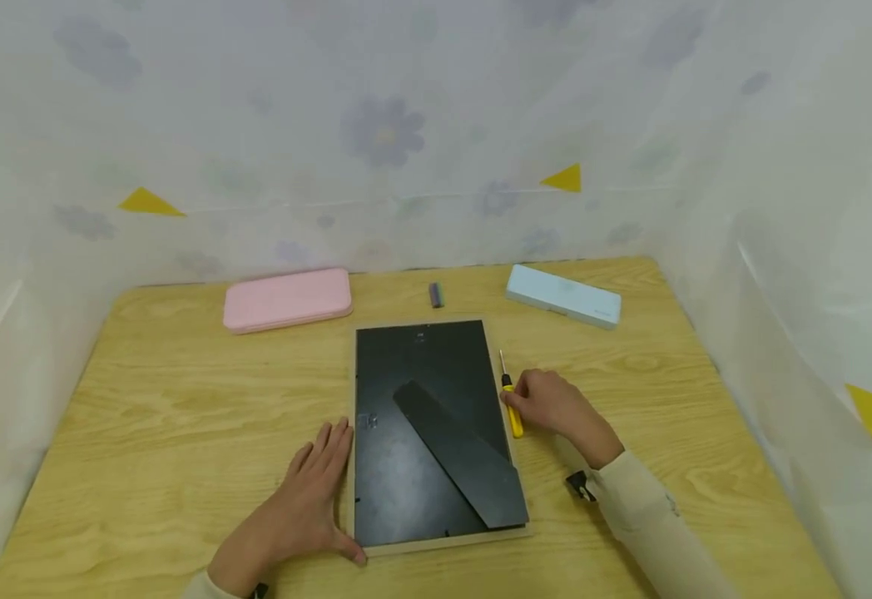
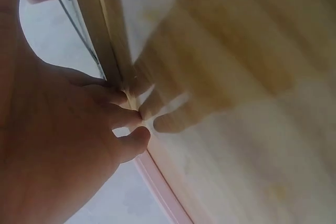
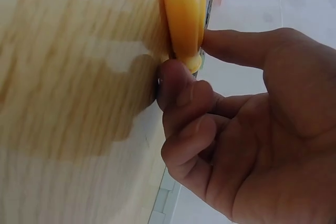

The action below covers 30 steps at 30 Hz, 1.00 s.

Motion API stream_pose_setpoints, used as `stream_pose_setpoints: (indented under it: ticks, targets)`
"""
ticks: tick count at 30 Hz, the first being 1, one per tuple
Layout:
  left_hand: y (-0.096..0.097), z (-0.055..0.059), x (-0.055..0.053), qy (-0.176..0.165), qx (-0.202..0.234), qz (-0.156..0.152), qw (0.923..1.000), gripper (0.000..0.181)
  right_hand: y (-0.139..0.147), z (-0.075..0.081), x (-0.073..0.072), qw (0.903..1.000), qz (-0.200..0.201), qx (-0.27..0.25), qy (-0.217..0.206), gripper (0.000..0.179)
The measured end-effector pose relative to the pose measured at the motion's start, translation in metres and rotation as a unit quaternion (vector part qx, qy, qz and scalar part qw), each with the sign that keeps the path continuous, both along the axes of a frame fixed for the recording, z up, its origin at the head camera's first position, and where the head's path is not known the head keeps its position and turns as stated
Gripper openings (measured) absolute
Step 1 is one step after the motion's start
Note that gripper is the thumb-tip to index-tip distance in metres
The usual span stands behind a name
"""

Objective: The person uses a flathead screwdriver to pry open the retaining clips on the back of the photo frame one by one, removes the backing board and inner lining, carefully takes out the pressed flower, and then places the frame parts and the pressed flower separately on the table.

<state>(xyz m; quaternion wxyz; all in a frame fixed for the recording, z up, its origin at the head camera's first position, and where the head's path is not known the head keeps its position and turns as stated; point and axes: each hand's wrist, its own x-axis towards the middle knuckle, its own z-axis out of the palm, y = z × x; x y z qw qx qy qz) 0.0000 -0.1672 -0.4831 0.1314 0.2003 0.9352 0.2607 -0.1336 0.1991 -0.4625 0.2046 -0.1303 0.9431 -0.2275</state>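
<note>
A picture frame [image 1: 398,466] lies face down, its black back and slanted stand leg [image 1: 466,457] showing. My left hand [image 1: 309,499] rests at the frame's left side with fingers extended; in the left wrist view its fingertips touch the wooden edge [image 2: 97,19]. To the right of the frame is a screwdriver [image 1: 512,408] with a yellow handle and black collar, its metal tip pointing away from me. My right hand [image 1: 556,408] pinches the handle between thumb and curled fingers. In the right wrist view the yellow handle [image 3: 184,9] is close up.
Near the back edge of the wood-grain table [image 1: 181,433] lie a pink case [image 1: 286,301], a small dark block with a green edge [image 1: 436,295] and a light blue case [image 1: 563,295]. White floral sheeting [image 1: 256,125] hangs behind and at both sides.
</note>
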Motion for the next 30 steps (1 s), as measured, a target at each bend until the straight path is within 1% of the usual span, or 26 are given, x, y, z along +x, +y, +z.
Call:
stream_pose_setpoints:
  ticks: [4,9,12,14,16,20,23,25,27,30]
  targets:
    - [0.001,-0.001,0.001,0.015,0.001,-0.007,0.9999,0.159,0.001,0.001,-0.001,0.9998,0.003,-0.017,-0.005,0.03]
    - [0.0,0.0,0.001,-0.003,-0.006,-0.006,1.0,0.16,0.003,0.0,-0.004,0.9994,0.01,-0.03,-0.015,0.039]
    - [-0.002,0.001,-0.002,-0.015,-0.008,-0.007,0.9998,0.161,0.006,0.005,-0.009,0.9996,0.011,-0.022,-0.017,0.034]
    - [-0.005,0.002,-0.007,-0.018,-0.004,-0.01,0.9998,0.161,0.008,0.009,-0.013,0.9998,0.014,-0.014,-0.007,0.026]
    - [-0.009,0.003,-0.014,-0.012,-0.003,-0.011,0.9999,0.16,0.009,0.015,-0.018,0.9996,0.023,-0.011,0.01,0.02]
    - [-0.019,0.005,-0.031,0.0,0.002,-0.014,0.9999,0.157,0.003,0.023,-0.028,0.9976,0.054,-0.03,0.033,0.018]
    - [-0.024,0.005,-0.042,-0.002,-0.001,-0.021,0.9998,0.156,-0.006,0.024,-0.034,0.9951,0.075,-0.058,0.029,0.018]
    - [-0.026,0.004,-0.047,0.002,-0.004,-0.028,0.9996,0.155,-0.013,0.022,-0.038,0.993,0.088,-0.076,0.02,0.02]
    - [-0.027,0.003,-0.051,0.012,-0.01,-0.035,0.9993,0.154,-0.02,0.021,-0.041,0.9912,0.096,-0.09,0.009,0.022]
    - [-0.026,0.003,-0.054,0.024,-0.012,-0.042,0.9988,0.152,-0.032,0.02,-0.043,0.9889,0.111,-0.098,-0.005,0.024]
